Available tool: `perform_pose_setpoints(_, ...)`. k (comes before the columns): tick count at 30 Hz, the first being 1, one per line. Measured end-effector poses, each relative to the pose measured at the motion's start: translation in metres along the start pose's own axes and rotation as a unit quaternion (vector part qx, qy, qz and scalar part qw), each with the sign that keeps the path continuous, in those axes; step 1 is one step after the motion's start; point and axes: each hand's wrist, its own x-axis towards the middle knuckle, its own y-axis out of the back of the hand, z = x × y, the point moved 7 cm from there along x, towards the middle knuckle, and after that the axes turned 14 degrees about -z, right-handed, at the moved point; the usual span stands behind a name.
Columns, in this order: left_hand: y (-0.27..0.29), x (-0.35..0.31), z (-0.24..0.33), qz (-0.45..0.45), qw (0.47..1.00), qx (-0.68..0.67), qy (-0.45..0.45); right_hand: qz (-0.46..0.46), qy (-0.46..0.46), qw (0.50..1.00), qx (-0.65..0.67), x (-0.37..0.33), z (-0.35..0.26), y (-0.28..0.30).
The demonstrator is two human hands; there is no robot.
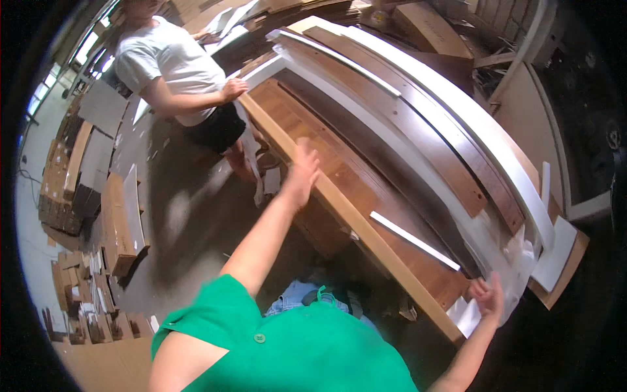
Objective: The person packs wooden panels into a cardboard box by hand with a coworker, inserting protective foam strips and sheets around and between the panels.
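Brown wood makes up the long panel that runs from eleven o'clock down to five o'clock, edged by a pale wooden rail on its near side. At the centre, the left hand lies flat and spread on that rail, holding nothing. At five o'clock, the right hand rests with fingers loosely apart against the panel's lower end, touching clear plastic wrap. White boards lie stacked just beyond the panel. At eleven o'clock, a co-worker's hand touches the panel's far end. Cardboard boxes sit at nine o'clock.
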Motion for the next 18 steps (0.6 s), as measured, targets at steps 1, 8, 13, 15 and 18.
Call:
perform_pose_setpoints(1,0.000,-0.009,0.024,0.023,0.950,-0.310,0.002,0.006,-0.003,1.000,0.000,-0.007,-0.003,0.002)
perform_pose_setpoints(8,0.052,0.019,0.027,0.025,0.986,-0.164,0.005,0.101,0.167,0.980,-0.031,-0.004,-0.014,-0.033)
perform_pose_setpoints(13,0.003,0.031,0.029,0.019,0.866,0.456,-0.204,0.075,0.276,0.895,-0.341,0.009,-0.030,-0.082)
perform_pose_setpoints(15,-0.002,0.030,0.016,-0.005,0.805,0.513,-0.298,0.065,0.317,0.820,-0.472,0.007,-0.028,-0.159)
perform_pose_setpoints(18,-0.020,0.032,0.003,-0.009,0.718,0.615,-0.325,0.082,0.312,0.770,-0.551,0.014,-0.013,-0.212)
